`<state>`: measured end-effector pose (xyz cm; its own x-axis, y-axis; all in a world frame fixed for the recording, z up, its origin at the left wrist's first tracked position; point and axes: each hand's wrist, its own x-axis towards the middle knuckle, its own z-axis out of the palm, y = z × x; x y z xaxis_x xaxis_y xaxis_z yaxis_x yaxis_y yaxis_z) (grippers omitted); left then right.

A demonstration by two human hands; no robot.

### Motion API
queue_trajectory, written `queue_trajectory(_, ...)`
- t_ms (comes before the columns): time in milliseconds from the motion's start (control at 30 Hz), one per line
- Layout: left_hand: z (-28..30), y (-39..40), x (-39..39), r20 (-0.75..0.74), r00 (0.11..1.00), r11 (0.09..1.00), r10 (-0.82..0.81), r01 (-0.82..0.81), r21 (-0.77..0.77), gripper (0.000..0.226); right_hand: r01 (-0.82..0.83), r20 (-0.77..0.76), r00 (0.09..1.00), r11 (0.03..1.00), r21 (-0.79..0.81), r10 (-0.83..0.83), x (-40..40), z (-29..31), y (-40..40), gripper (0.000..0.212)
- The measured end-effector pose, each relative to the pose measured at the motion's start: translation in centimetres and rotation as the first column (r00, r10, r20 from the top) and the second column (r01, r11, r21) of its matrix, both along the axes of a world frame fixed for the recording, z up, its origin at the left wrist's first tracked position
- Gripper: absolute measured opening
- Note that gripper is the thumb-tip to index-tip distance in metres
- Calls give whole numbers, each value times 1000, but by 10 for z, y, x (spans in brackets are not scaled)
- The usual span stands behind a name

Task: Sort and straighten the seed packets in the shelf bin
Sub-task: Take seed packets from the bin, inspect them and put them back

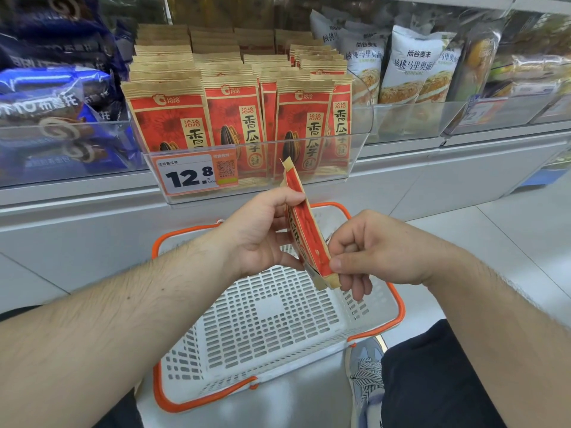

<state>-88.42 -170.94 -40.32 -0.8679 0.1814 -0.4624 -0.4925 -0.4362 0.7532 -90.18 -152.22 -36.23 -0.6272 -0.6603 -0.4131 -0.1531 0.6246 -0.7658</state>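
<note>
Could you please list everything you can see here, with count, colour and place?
Held seed packet: one, red and tan, edge-on above the basket.
Shelf packets: many, red and tan, upright in rows in the clear bin.
Price tag: one, orange and white, on the bin front.
Basket: one, white, orange rim, on the floor.
Blue bags: several, left.
White bags: several, right.
Left hand: holds the packet's upper part.
Right hand: pinches its lower end.

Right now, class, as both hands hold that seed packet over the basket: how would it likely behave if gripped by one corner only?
The seed packet would probably sag or swing; it looks like thin, flat paper. It seems light, since the left hand and right hand hold it by fingertips. Its creased bottom edge suggests it bends easily.
</note>
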Motion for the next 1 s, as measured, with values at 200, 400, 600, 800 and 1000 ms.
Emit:
queue_trajectory(200, 5, -5, 1, -109, 994, 987, -23, 40, 157, 50, 260, -17, 964, 951, -170, -266, -4, -5, -1, 38)
queue_trajectory(400, 10, -8, 3, -237, 971, 945, -9, 86, 316, 45, 405, 137, 913, 891, -204, -383, -7, -14, -11, 66)
queue_trajectory(600, 14, -5, 2, -171, 983, 996, 64, -53, 66, 36, 463, -6, 879, 857, -225, -476, -6, -23, -22, 33)
queue_trajectory(800, 13, -9, 0, -163, 981, 994, 105, -107, -3, 49, 487, -38, 859, 837, -251, -511, -8, -26, -24, 26)
queue_trajectory(1000, 20, -13, 0, -200, 977, 997, 68, -73, -17, 45, 485, -42, 849, 807, -336, -527, -7, -25, -28, 26)
